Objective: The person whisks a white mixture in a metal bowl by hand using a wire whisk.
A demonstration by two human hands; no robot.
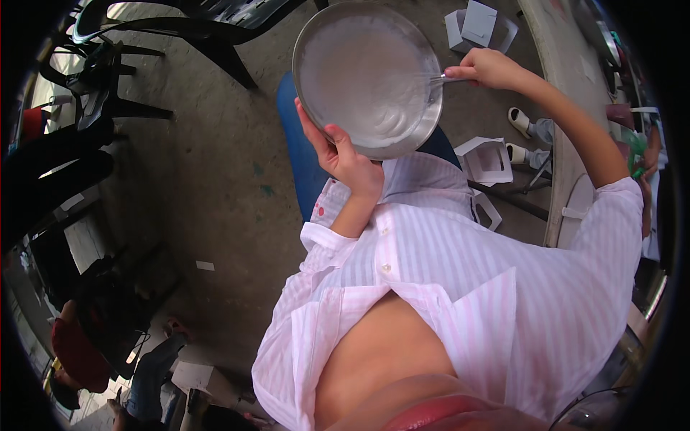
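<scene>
A round metal bowl rests over my lap, tilted toward me. Inside it is a creamy whitish mixture, with ripples and swirls at the lower right. My left hand holds the bowl at its lower left, thumb by the rim and fingers along the outer side. Closed around the handle of a whisk, my right hand is at the bowl's right edge. The wire end of the whisk reaches over the rim into the mixture, where part of it is hidden.
Dark plastic chairs stand at the upper left. White boxes lie on the floor at right, beside a long table. Another person's light shoes show near it. A person in red sits at the lower left.
</scene>
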